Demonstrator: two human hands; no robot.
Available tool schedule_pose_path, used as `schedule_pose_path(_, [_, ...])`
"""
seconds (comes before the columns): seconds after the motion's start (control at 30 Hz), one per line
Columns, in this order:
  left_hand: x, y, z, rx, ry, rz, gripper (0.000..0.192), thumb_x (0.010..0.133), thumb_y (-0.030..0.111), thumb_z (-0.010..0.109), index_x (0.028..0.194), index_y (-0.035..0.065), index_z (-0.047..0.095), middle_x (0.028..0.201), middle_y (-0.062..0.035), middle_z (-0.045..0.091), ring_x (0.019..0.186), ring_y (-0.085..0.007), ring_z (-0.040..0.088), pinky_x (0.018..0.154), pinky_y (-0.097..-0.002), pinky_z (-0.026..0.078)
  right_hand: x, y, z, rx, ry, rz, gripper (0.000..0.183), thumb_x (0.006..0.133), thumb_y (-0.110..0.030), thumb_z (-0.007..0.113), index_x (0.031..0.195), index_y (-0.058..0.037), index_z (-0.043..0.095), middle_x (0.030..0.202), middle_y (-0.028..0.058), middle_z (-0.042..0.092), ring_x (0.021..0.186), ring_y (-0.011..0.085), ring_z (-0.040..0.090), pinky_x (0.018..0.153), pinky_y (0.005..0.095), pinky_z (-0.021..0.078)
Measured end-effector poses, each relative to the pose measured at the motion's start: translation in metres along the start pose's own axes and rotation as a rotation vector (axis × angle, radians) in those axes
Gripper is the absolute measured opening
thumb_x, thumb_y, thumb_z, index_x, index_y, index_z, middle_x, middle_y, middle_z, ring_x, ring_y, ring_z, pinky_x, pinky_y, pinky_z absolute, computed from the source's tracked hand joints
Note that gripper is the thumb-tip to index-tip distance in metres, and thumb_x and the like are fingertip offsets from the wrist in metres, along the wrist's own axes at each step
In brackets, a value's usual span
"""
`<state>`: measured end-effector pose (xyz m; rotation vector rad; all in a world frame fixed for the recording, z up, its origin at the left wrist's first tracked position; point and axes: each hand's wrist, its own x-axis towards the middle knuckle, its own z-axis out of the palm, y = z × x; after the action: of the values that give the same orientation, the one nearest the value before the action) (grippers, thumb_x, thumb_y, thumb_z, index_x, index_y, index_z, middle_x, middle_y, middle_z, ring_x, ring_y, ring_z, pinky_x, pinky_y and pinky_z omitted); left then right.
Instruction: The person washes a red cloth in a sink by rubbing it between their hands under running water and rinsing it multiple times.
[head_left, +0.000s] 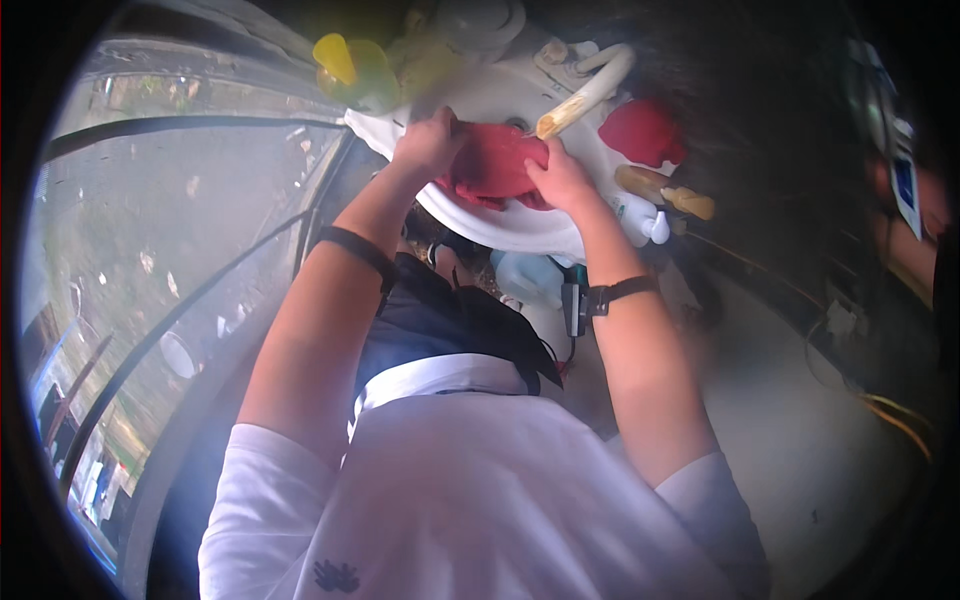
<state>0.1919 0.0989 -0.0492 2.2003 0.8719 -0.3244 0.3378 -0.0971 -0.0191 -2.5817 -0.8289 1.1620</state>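
Observation:
A red cloth (499, 161) is stretched between my two hands over a white washbasin (480, 234). My left hand (431, 142) grips its left end near the basin's rim. At the right end, my right hand (561, 176) pinches the fabric with the thumb on top. The pale, worn spout of a tap (592, 90) reaches over the basin, its tip just above my right hand. Part of the drain (516, 122) shows behind the cloth. Folds of the fabric hang down towards the basin's front edge.
Another red cloth (643, 133) lies on the basin's right side. Near it are a yellowish bar-shaped object (641, 180) and a white pump bottle (637, 217). A yellow plastic vessel (360, 71) stands at the back left. A window (187, 210) borders the left. Another person's hand (930, 199) shows far right.

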Motion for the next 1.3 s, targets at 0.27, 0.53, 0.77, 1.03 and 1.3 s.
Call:
schedule_pose_path(0.27, [-0.029,-0.010,0.064,0.434,0.277,0.687,0.033,0.089,0.020,0.057,0.121,0.0102,0.063,0.135,-0.0074,0.059,0.129,-0.0262,0.053,0.109,-0.0426,0.041,0.057,0.046,0.038,-0.070,0.191,0.017,0.056,0.090,-0.022,0.071,0.139,-0.0074,0.049,0.133,0.0204,0.063,0.124,0.0389,0.059,0.107,0.0477,0.0477])
schedule_pose_path(0.53, [-0.039,-0.013,0.061,0.495,0.016,0.523,0.052,0.092,0.035,0.060,0.139,0.0126,0.061,0.143,-0.0095,0.057,0.136,-0.0289,0.049,0.119,-0.0445,0.033,0.063,0.042,0.024,0.063,0.274,0.102,0.046,0.098,-0.024,0.061,0.140,-0.0103,0.051,0.133,0.0250,0.060,0.126,0.0403,0.057,0.107,0.0450,0.0446])
schedule_pose_path(0.77, [-0.034,-0.012,0.069,0.577,0.013,0.389,0.053,0.094,0.041,0.058,0.143,0.0209,0.059,0.153,-0.0148,0.046,0.143,-0.0367,0.037,0.120,-0.0549,0.026,0.075,0.026,0.048,0.154,0.449,-0.110,0.054,0.096,-0.030,0.068,0.141,-0.0069,0.049,0.133,0.0270,0.058,0.125,0.0429,0.055,0.109,0.0477,0.0420])
schedule_pose_path(1.03, [-0.038,-0.012,0.064,0.600,-0.049,0.366,0.056,0.096,0.043,0.054,0.146,0.0197,0.056,0.157,-0.0142,0.043,0.147,-0.0360,0.034,0.122,-0.0566,0.021,0.084,0.020,0.078,-0.139,0.229,0.066,0.070,0.088,-0.037,0.078,0.143,-0.0061,0.048,0.138,0.0235,0.056,0.128,0.0379,0.055,0.108,0.0461,0.0447])
schedule_pose_path(1.3, [-0.041,-0.023,0.069,0.460,0.091,0.528,0.048,0.093,0.036,0.056,0.134,0.0133,0.066,0.146,-0.0127,0.056,0.140,-0.0331,0.047,0.122,-0.0492,0.029,0.093,0.033,0.060,0.022,0.416,-0.401,0.047,0.073,-0.009,0.083,0.112,-0.0145,0.058,0.111,0.0140,0.056,0.104,0.0379,0.058,0.093,0.0474,0.0489])
